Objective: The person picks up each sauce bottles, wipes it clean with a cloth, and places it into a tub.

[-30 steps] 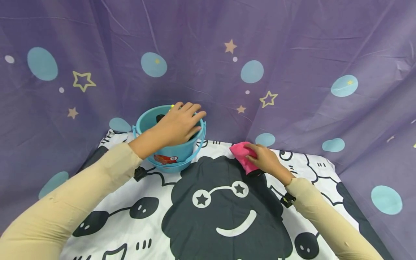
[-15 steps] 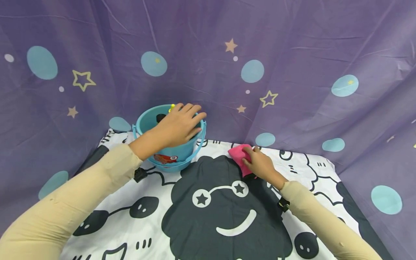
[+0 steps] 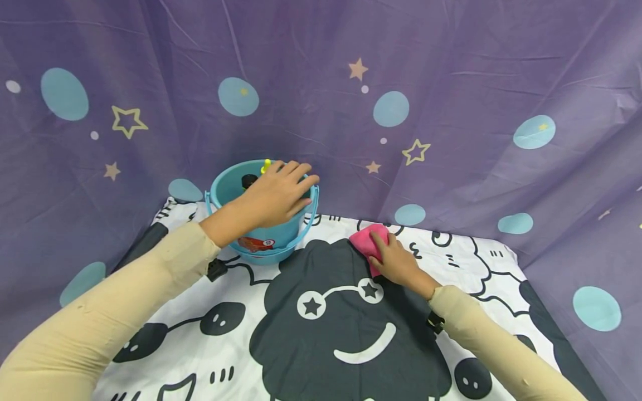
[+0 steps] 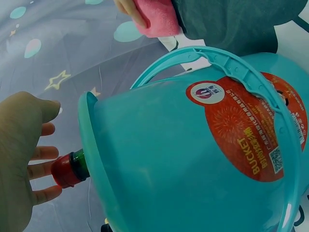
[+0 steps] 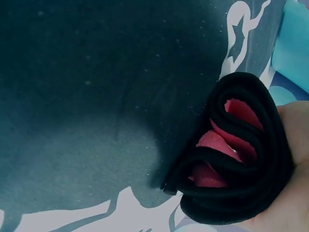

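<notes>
A light-blue bucket (image 3: pixel 273 236) with a red label stands at the back left of the bedding. My left hand (image 3: pixel 276 195) hovers over its mouth, fingers spread and relaxed. In the left wrist view, a red-capped green bottle neck (image 4: pixel 70 169) pokes past the rim, right by those fingers, while the thumb stays apart from it. To the right of the bucket, my right hand (image 3: pixel 398 262) pinches a pink cloth (image 3: pixel 362 240). The right wrist view shows the cloth's thick black edge (image 5: pixel 277 164) folded in loops, with pink inside.
Inside the bucket are a black-topped item (image 3: pixel 248 181) and a yellow piece (image 3: pixel 266 165). The bucket's handle (image 4: pixel 285 159) hangs down over its label side. Purple patterned fabric (image 3: pixel 321 72) rises behind the black-and-white bedding (image 3: pixel 351 334).
My right hand has drawn the pink cloth a little to the left and toward me. My left hand has stayed over the bucket.
</notes>
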Demonstrator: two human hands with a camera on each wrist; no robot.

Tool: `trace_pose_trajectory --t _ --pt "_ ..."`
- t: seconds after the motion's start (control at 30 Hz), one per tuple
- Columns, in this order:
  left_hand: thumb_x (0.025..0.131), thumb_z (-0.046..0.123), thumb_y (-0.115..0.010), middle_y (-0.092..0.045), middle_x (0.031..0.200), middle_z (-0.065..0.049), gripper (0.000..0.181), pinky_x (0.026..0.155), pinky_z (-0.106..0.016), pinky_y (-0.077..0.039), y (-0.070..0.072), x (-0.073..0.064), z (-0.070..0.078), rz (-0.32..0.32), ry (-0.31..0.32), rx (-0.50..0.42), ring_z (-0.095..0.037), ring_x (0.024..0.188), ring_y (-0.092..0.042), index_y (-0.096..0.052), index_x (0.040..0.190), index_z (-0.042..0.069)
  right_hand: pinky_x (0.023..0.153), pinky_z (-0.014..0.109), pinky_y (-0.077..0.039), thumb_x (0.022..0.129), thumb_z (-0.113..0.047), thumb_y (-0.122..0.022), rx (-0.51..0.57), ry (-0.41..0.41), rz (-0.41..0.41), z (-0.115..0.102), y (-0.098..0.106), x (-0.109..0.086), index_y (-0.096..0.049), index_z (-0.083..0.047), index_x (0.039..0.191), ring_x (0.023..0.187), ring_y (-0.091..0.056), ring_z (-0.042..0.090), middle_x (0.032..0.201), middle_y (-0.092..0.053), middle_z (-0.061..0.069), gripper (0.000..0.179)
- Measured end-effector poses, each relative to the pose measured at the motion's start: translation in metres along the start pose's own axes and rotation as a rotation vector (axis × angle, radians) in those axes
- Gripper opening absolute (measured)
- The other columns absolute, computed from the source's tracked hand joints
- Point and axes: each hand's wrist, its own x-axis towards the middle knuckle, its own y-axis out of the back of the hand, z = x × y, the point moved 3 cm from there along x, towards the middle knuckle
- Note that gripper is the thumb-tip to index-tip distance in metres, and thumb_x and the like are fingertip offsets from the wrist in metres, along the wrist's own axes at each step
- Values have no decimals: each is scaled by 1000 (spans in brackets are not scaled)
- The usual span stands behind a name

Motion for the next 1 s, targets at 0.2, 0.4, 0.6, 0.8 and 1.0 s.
trace_pose_trajectory --t 0.2,0.4,0.6,0.8,1.0 --pt "103 33 -59 -52 145 -18 46 106 -54 -44 -2 0 1 -10 6 -7 -36 130 -52 -53 142 9 89 68 -50 102 -36 -59 24 -11 -76 2 -5 -5 -27 -8 161 136 -43 59 160 -18 40 73" --pt "103 34 -59 -51 145 -17 46 106 -53 -44 -3 -2 1 -21 10 2 -36 130 -52 -52 142 9 94 70 -47 103 -38 -55 33 -22 -104 1 -9 -7 -24 -8 162 141 -35 59 162 -13 38 73" --pt "104 35 -58 -51 146 -17 46 105 -54 -44 -2 -2 -1 -5 12 5 -36 130 -52 -52 142 10 100 70 -44 102 -38 -56 16 -9 -76 0 -10 -5 -26 -8 161 140 -36 59 162 -16 38 73" --pt "103 34 -59 -51 145 -17 45 106 -54 -43 0 -1 -2 7 30 -11 -36 130 -51 -53 142 10 100 71 -43 101 -38 -59 16 -1 -34 1 -9 -4 -31 -9 160 137 -42 58 161 -22 36 72" --pt "102 31 -62 -53 141 -17 44 103 -53 -44 -1 -3 0 65 38 -48 -36 127 -53 -54 140 10 101 70 -43 100 -40 -60 18 14 -11 4 -6 -5 -34 -8 158 138 -41 56 160 -25 34 72"
